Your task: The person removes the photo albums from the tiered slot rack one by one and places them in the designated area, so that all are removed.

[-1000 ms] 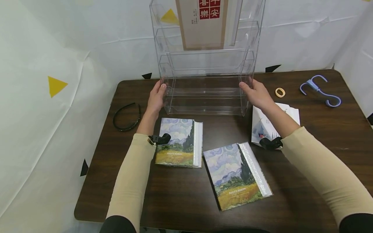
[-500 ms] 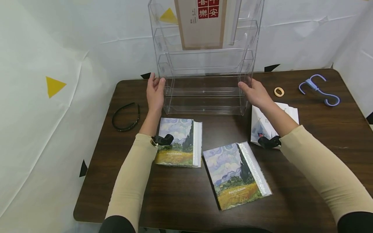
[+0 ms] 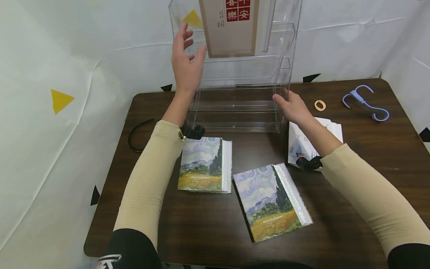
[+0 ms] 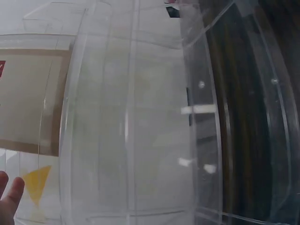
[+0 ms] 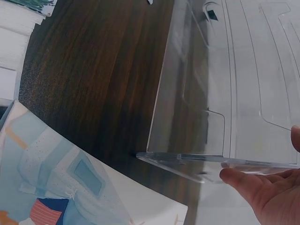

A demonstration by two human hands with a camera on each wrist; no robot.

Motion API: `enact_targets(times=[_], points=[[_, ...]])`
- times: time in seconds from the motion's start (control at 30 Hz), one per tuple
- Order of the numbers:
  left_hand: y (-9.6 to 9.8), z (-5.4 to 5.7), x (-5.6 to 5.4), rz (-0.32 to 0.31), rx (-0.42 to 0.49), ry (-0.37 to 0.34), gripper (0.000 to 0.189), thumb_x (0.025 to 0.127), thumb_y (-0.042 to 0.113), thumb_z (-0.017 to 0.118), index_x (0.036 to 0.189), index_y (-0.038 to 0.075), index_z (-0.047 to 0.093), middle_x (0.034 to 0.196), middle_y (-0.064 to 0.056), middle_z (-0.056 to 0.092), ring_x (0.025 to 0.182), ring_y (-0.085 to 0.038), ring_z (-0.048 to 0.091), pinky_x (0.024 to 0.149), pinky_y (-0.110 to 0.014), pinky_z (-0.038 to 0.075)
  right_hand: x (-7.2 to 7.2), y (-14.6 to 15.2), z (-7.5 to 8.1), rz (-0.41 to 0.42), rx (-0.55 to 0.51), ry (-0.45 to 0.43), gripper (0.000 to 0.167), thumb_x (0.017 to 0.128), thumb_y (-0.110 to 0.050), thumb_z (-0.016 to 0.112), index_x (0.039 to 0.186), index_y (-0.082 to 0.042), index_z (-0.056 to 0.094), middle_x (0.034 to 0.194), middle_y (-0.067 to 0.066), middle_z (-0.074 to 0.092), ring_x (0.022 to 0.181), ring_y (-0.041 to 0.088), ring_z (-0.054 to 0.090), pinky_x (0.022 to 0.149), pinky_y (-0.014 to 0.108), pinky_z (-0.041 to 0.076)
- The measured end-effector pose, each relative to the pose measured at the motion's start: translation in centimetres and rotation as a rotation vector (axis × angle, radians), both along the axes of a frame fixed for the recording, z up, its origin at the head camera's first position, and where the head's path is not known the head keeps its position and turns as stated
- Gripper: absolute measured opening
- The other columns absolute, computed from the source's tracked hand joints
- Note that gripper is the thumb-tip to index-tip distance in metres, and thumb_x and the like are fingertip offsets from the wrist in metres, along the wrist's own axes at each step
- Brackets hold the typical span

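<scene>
A tall clear plastic display rack (image 3: 235,116) with stepped shelves stands at the back of the table. My right hand (image 3: 293,108) grips its right side panel low down, thumb on the inner face; in the right wrist view the fingers (image 5: 243,183) lie along the outside of that edge. Raised in front of the rack's upper left is my left hand (image 3: 188,61), its fingers spread upward and holding nothing. Just right of it, a tan book (image 3: 231,37) with red square characters leans on an upper shelf. At its lower left the left wrist view catches only fingertips (image 4: 15,192).
Two photo albums with painted covers, a left album (image 3: 201,164) and a tilted right album (image 3: 272,205), lie before the rack. Around them are a black headband (image 3: 132,136), a white illustrated box (image 3: 302,144), a yellowish ring (image 3: 320,105) and a blue hook hanger (image 3: 366,102).
My left hand has let go of the rack's lower left side and risen to the upper shelves, fingers spreading. The right hand keeps its grip on the rack.
</scene>
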State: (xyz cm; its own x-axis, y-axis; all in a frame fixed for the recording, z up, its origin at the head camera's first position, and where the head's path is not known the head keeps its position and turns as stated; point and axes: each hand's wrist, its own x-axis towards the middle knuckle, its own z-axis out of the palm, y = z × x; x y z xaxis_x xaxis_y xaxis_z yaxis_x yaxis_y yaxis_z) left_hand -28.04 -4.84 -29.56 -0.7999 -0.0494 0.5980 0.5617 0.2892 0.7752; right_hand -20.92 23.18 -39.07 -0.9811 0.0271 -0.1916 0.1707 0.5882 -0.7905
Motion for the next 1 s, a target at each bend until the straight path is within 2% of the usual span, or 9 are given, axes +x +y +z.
enact_targets(times=[0.1,0.2,0.3,0.47,0.67,0.83,1.0], points=[[1.1,1.0,-1.2,-0.042,-0.004,-0.051,0.060,0.097,0.006,0.060,0.150,-0.001,0.032,0.143,-0.013,0.046,0.125,-0.017,0.047,0.095,-0.025,0.042,0.0,0.0,0.1,-0.003,0.004,-0.002,0.073,0.105,-0.046,0.039,0.153,0.005,0.020,0.152,0.031,0.030,0.138,0.048,0.030,0.109,0.061,0.025],[2.0,1.1,-2.8,-0.065,0.010,-0.094,0.063,0.097,0.008,0.061,0.152,0.001,0.030,0.145,-0.012,0.045,0.126,-0.017,0.047,0.096,-0.024,0.042,0.0,0.0,0.2,-0.003,0.006,0.001,0.073,0.104,-0.046,0.039,0.152,0.006,0.022,0.151,0.031,0.031,0.138,0.048,0.030,0.109,0.060,0.026],[2.8,1.1,-3.8,-0.090,0.048,-0.124,0.065,0.096,0.009,0.062,0.153,0.003,0.030,0.143,-0.011,0.047,0.124,-0.015,0.048,0.096,-0.022,0.042,0.0,0.0,0.2,0.000,0.008,0.005,0.074,0.104,-0.047,0.040,0.152,0.006,0.023,0.151,0.031,0.031,0.138,0.048,0.031,0.109,0.060,0.026],[3.5,1.4,-4.2,-0.073,0.056,-0.147,0.063,0.096,0.014,0.065,0.150,0.003,0.034,0.137,-0.010,0.049,0.118,-0.014,0.051,0.094,-0.017,0.041,0.0,0.0,0.1,0.000,-0.001,-0.010,0.073,0.104,-0.047,0.039,0.153,0.005,0.022,0.151,0.031,0.031,0.138,0.048,0.030,0.108,0.061,0.026],[3.8,2.0,-4.4,-0.039,0.063,-0.202,0.053,0.093,0.018,0.070,0.137,0.006,0.043,0.130,-0.006,0.051,0.113,-0.011,0.050,0.091,-0.016,0.040,0.0,-0.3,0.1,-0.005,-0.010,-0.004,0.072,0.104,-0.046,0.040,0.153,0.004,0.021,0.152,0.029,0.030,0.139,0.046,0.029,0.110,0.060,0.025],[3.8,2.1,-4.8,-0.093,0.096,-0.226,0.045,0.093,0.015,0.070,0.127,0.008,0.041,0.132,-0.006,0.056,0.119,-0.011,0.052,0.095,-0.017,0.039,0.0,-0.4,0.2,-0.005,-0.011,0.000,0.069,0.105,-0.043,0.040,0.153,0.004,0.022,0.152,0.030,0.030,0.139,0.047,0.029,0.110,0.061,0.024],[3.6,1.6,-5.0,-0.147,0.111,-0.165,0.040,0.093,0.010,0.068,0.121,0.007,0.040,0.133,-0.011,0.058,0.120,-0.011,0.053,0.097,-0.020,0.039,-0.1,-0.5,0.2,-0.004,-0.013,0.000,0.071,0.105,-0.045,0.040,0.153,0.003,0.022,0.153,0.029,0.029,0.139,0.047,0.029,0.109,0.061,0.024]])
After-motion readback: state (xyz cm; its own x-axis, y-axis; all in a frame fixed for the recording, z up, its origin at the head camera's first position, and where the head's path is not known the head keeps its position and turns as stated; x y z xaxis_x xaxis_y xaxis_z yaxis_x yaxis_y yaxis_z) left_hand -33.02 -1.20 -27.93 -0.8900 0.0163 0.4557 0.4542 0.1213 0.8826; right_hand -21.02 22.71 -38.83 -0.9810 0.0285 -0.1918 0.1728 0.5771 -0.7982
